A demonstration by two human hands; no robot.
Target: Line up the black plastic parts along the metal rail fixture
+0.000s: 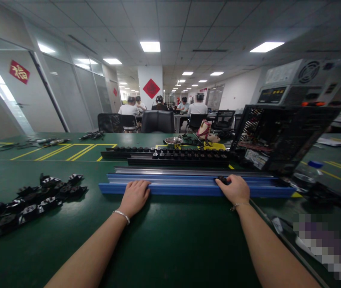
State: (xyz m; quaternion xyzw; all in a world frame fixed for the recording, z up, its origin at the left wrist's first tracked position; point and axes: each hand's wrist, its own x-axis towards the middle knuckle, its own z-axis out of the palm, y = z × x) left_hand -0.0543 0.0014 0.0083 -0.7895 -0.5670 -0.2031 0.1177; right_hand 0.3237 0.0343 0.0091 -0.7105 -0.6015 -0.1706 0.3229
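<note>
Right hand (236,189): my thumb and fingers were pinched around a small black part (223,180), the fingers mostly hidden from me.
Black part: it was at the right-hand stretch of the blue rail, by its channel; I could not tell whether it touched the bottom.
Left hand (134,196): it lay over the near wall of the rail, well apart from my other hand, fingers side by side; I could not tell how firmly they held.
Blue rail (182,189): it stretched sideways in front of me, under both hands, flat on the green table (185,248).
Grey channel (188,171): it ran just behind the blue rail, along nearly the same line.
Black rails (176,162): two of them lay farther back, with rows of small dark pieces along them.
Loose parts (30,209): they were spread to my left in uneven rows, black with some pale faces.
Metal bowl (173,143): it sat beyond the rails.
Computer case (278,136): it stood to my right, its side uncovered, near a bottle (307,173) with a blue cap.
</note>
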